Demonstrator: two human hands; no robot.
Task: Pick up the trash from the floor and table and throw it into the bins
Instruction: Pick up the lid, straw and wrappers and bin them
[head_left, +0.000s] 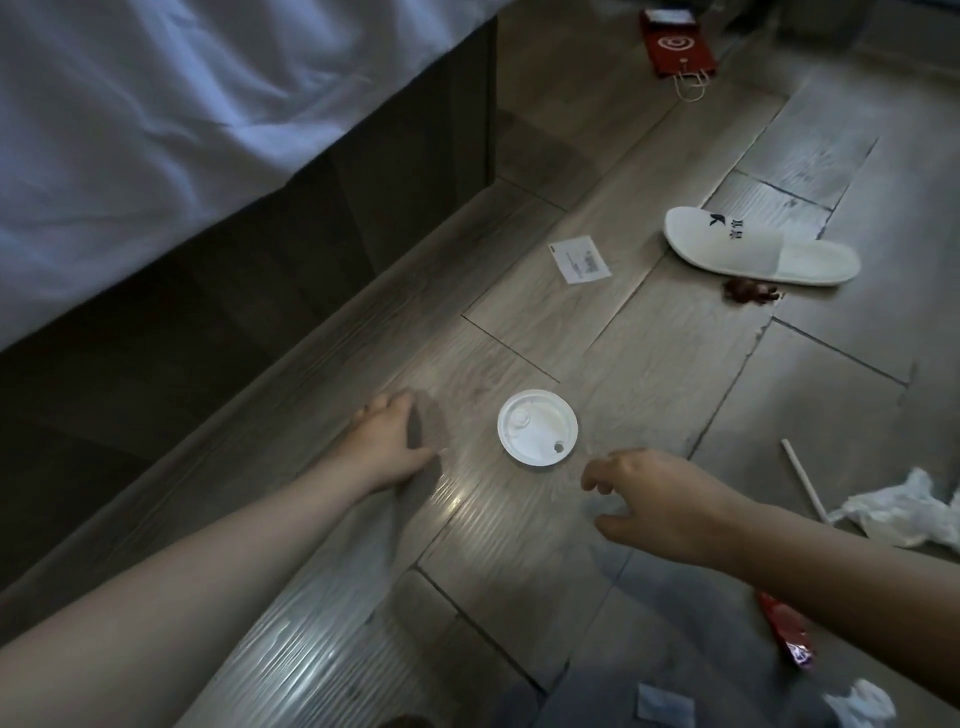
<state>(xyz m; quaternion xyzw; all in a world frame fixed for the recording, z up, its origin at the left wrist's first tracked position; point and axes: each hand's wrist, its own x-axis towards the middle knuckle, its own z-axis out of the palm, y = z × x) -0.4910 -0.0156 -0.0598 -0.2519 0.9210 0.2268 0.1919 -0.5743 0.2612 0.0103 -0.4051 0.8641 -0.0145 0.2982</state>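
Observation:
A white round plastic cup lid (537, 425) lies flat on the wooden floor between my hands. My left hand (387, 439) rests on the floor just left of it, fingers curled, holding nothing. My right hand (660, 506) hovers a little below and to the right of the lid, fingers spread and empty. More trash lies around: a white paper slip (580, 259), a white straw (805, 479), crumpled white plastic (901, 512), a red wrapper (787, 636) under my right forearm, a dark red scrap (750, 291) and a red paper bag (675, 44). No bin is in view.
A bed with white sheets (156, 104) and a dark wooden base (260, 270) fills the left side. A white slipper (761, 247) lies on the floor at the right. Small white scraps (665, 706) and a white crumpled piece (862, 701) lie near the bottom edge.

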